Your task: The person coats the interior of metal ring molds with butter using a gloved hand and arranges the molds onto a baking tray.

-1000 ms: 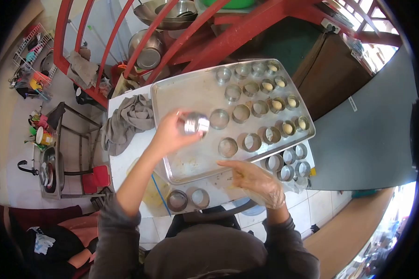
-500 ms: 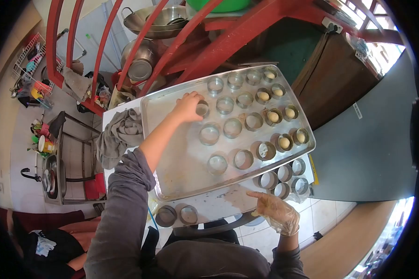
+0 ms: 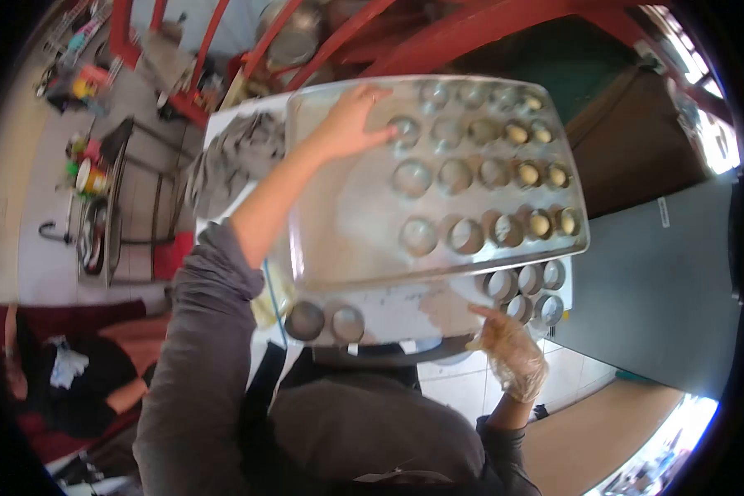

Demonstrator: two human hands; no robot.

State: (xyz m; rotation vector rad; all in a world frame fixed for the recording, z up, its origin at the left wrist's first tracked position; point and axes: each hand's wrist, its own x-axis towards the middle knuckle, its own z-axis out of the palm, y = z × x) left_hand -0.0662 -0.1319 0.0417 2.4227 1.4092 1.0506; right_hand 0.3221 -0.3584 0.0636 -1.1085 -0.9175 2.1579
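Observation:
A large metal baking tray [image 3: 339, 240] holds rows of metal ring moulds. My bare left hand [image 3: 351, 124] is over the tray's left part, fingers spread, its thumb beside the leftmost ring mould [image 3: 404, 132] of the second row. The thumb may be touching that ring. My right hand [image 3: 511, 355] wears a clear plastic glove and hovers near the front edge of the table; its forefinger points left and nothing shows in it. Pale dough balls [image 3: 540, 225] sit in the rings on the tray's right side. Rings further left show no dough balls.
More ring moulds [image 3: 518, 307] stand on the white table [image 3: 397, 310] at front right, and two rings [image 3: 346, 323] at front left. A grey cloth [image 3: 240, 161] lies left of the tray. Red railings [image 3: 339, 37] rise behind. Another person [image 3: 83, 380] is at lower left.
My left hand has opened, its fingers spreading away from the ring mould it was around. The view has shifted, so the tray appears higher and further right. My right hand keeps its pointing pose.

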